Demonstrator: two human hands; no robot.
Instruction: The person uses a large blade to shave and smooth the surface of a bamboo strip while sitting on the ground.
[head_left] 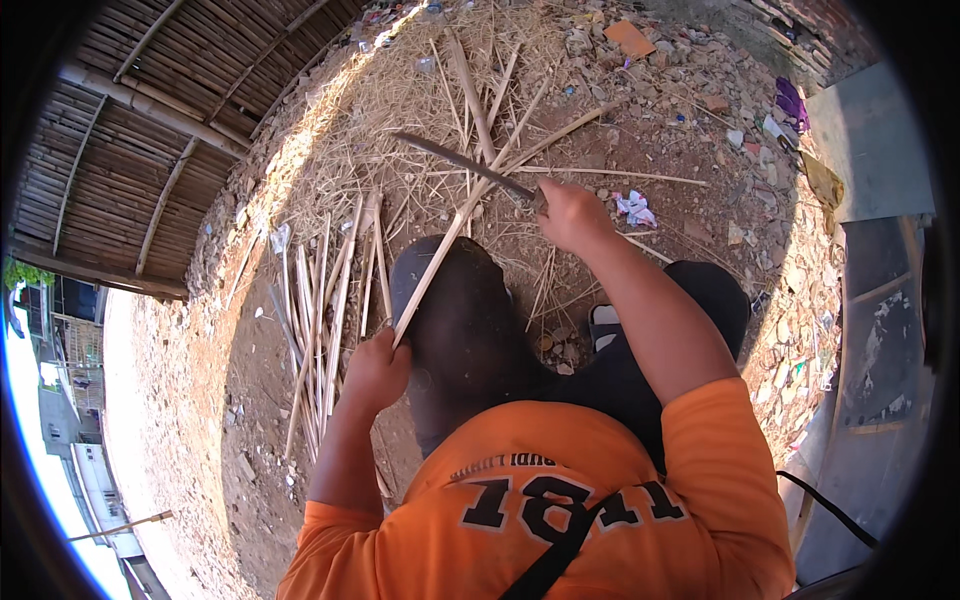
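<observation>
My left hand (377, 371) is closed round the near end of a long pale bamboo strip (440, 256). The strip slants up and to the right across my dark-trousered left knee (445, 290). In my right hand (571, 216) is the handle of a long dark-bladed machete (455, 158), its tip pointing to the far left. The blade crosses over the strip beyond my knees; whether it touches the strip I cannot tell. Most of the handle is hidden by my fingers.
A bundle of split bamboo strips (325, 300) lies on the ground to my left. More bamboo pieces (470, 95) and shavings are spread ahead. A crumpled white wrapper (635, 208) lies to the right. A slatted bamboo wall (150, 130) stands far left, grey panels (880, 150) at right.
</observation>
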